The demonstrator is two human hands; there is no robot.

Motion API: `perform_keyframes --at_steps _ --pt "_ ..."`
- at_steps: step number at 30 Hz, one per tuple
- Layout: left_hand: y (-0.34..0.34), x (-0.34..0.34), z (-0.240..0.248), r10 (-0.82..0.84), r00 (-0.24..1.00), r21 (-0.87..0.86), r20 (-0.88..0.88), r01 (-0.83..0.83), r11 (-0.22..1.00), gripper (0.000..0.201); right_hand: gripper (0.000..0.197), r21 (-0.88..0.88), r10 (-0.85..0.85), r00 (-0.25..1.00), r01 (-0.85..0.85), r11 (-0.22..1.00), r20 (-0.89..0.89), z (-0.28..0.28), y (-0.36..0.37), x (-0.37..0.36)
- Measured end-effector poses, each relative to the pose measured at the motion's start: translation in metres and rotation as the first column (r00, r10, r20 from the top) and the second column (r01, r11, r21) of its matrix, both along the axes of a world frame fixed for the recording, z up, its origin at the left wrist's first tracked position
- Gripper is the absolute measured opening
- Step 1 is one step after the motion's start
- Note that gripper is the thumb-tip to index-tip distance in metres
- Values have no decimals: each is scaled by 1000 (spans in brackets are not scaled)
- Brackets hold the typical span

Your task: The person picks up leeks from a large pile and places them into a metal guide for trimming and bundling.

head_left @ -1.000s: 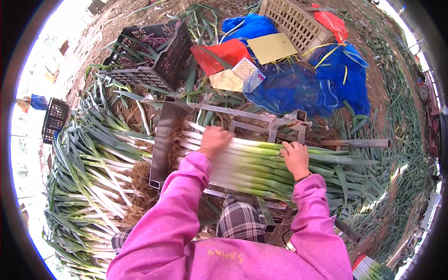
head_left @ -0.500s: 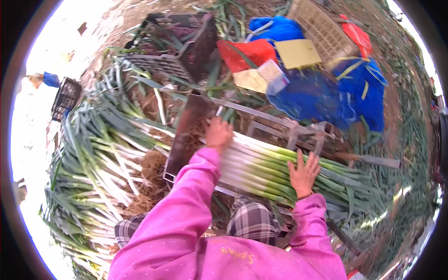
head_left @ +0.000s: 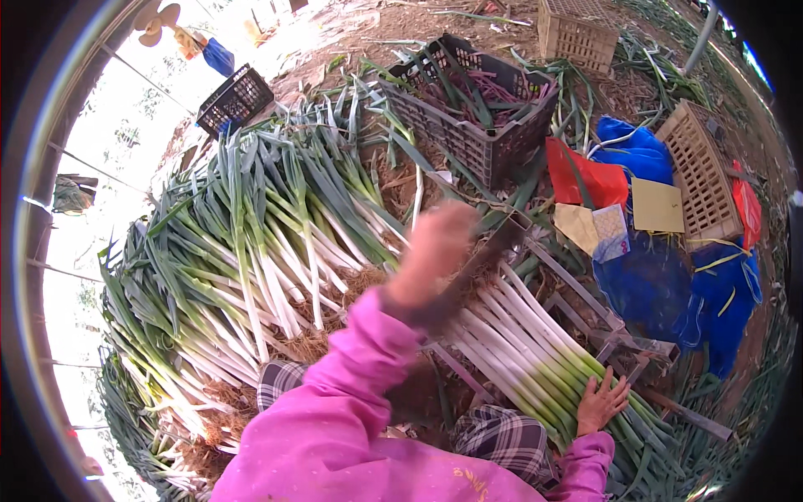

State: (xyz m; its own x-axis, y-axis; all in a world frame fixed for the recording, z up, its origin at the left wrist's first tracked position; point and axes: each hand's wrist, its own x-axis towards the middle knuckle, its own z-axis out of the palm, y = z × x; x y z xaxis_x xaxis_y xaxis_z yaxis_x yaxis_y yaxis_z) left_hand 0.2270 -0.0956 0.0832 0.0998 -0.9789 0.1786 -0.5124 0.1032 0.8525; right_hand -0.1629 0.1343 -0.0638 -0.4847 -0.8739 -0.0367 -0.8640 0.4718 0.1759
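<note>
Side by side on a metal rack (head_left: 544, 243) lies a row of long green onions (head_left: 510, 343), white root ends against the rack's upright end plate. My right hand (head_left: 602, 402) rests on their green part with its fingers spread. My left hand (head_left: 431, 251) is raised near the end plate, between the row and a big pile of green onions (head_left: 268, 276) at the left. Motion smears its fingers, so I cannot make out whether it holds anything. The pile's brown roots (head_left: 309, 343) point toward me.
Beyond the rack stands a black crate (head_left: 460, 125) with purplish strands and leaves inside. Beige crates (head_left: 703, 176), blue net bags (head_left: 644, 284) and a red bag (head_left: 585, 176) lie at the right. A smaller black crate (head_left: 234, 100) sits far left.
My view has swung left, bringing more of the pile into sight. The left hand has come off the onions' white ends and moved toward the pile; the right hand stays on the green part.
</note>
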Motion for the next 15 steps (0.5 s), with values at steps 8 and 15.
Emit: perform_keyframes --at_steps 8,15 --pt "-51 225 -251 -696 412 647 588 278 710 24 47 74 23 1000 -23 997 4 -7 -9 12" --pt "-53 119 -329 571 769 472 288 -633 614 41 47 90 23 999 -21 996 -23 -8 -3 3"
